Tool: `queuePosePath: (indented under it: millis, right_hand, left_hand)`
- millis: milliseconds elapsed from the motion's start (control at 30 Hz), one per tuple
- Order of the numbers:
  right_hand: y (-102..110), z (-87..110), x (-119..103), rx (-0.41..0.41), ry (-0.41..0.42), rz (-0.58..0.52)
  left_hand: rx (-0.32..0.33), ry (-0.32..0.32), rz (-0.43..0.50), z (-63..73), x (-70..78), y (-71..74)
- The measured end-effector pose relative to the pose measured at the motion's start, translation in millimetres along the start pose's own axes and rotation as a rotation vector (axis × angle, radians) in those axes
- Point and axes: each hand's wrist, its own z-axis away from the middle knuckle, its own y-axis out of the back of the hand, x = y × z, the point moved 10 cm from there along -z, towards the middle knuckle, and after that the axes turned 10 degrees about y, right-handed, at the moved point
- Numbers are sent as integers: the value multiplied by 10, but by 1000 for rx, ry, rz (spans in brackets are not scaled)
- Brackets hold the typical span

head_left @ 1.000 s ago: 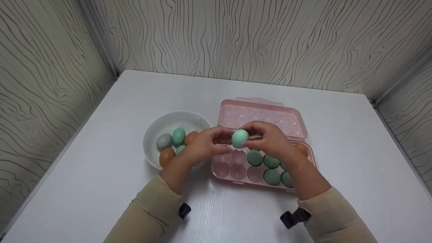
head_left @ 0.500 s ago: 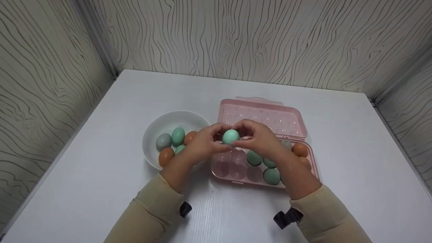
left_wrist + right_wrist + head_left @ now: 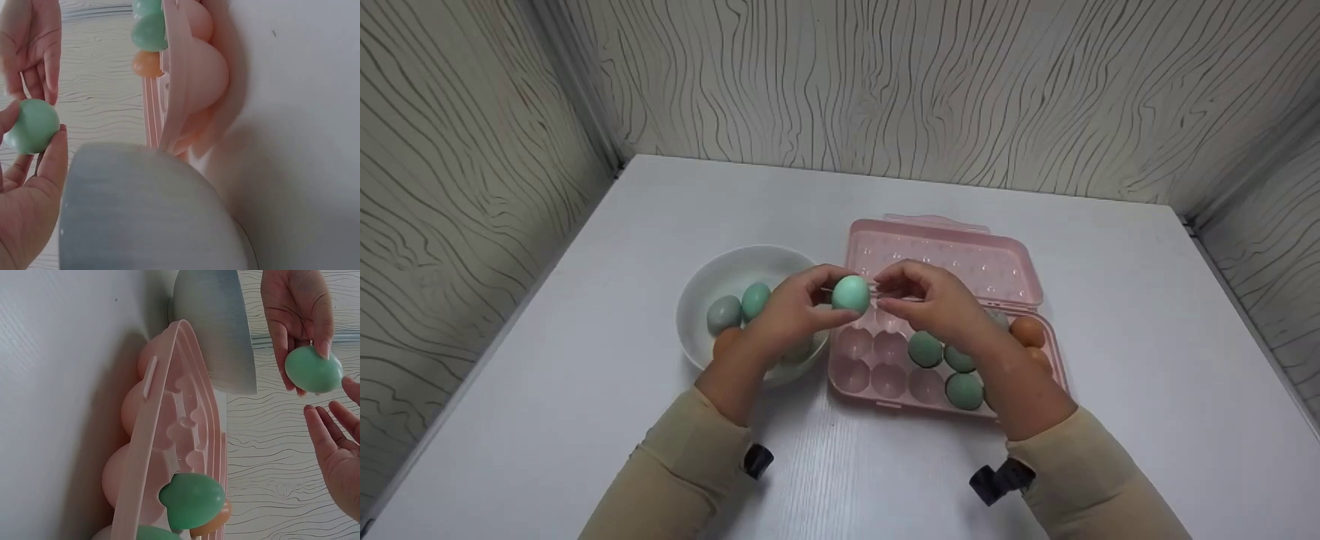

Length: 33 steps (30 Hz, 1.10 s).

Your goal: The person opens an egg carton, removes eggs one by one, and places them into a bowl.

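The left hand [image 3: 791, 311] pinches a green egg [image 3: 851, 295] aloft — over where the white bowl [image 3: 750, 266] flanks the pink carton [image 3: 872, 361] — while the right hand [image 3: 934, 307], loosely spread, hovers just beside it.

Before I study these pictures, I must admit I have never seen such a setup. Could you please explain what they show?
There is no machine here: a person works with a bare left hand and right hand. One picture is taken from the head, looking forward and down; the other two are taken from the left and right wrists. On the white table stand a pale bowl with several eggs and an open pink egg box, partly filled. The left hand has a green egg in its grip; the right hand is close by, holding nothing.
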Motion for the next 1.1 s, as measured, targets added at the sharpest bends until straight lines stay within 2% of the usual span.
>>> queuePosePath:
  millis: [200,400,633,867,1100]
  right_hand:
    - [78,40,51,13,-32,6]
    - [110,44,86,22,-32,-6]
    - [128,70,127,20,-50,2]
    - [135,78,154,17,-48,9]
    - [105,107,169,10,-64,-33]
  left_hand:
    - [61,35,20,-30,-105,188]
    - [104,85,12,-119,-285,295]
    - [141,143,-25,-207,-445,343]
    - [132,201,-57,-271,-569,335]
    - [140,214,-108,-291,-619,333]
